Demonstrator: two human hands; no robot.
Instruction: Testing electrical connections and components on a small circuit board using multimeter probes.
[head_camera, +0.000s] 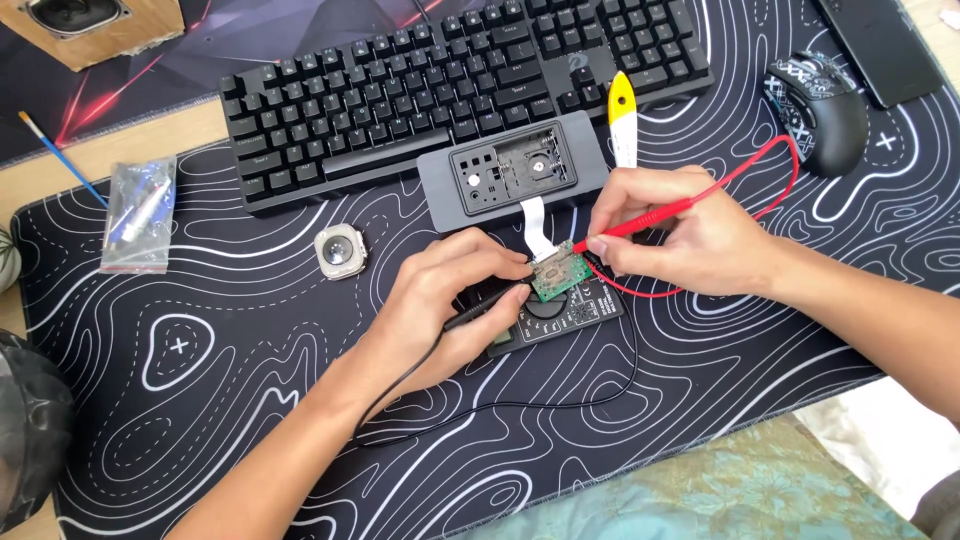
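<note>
My left hand (445, 300) grips a black test probe (487, 303) whose tip touches a small green circuit board (557, 274). My right hand (680, 235) pinches a red test probe (640, 223), its tip on the same board's upper edge. The board hangs by a white ribbon cable (536, 222) from a grey device housing (512, 172) just behind. Under the board lies a black multimeter (560, 315), partly hidden by my left hand. A red lead (770, 165) loops right; a black lead (560, 400) curves toward me.
A black keyboard (440, 85) lies behind the housing, with a yellow-and-white tool (622, 125) beside it. A patterned mouse (822, 108) sits far right. A round grey part (340, 251), a plastic bag of small items (140, 212) and a blue brush (55, 152) lie left on the desk mat (220, 400).
</note>
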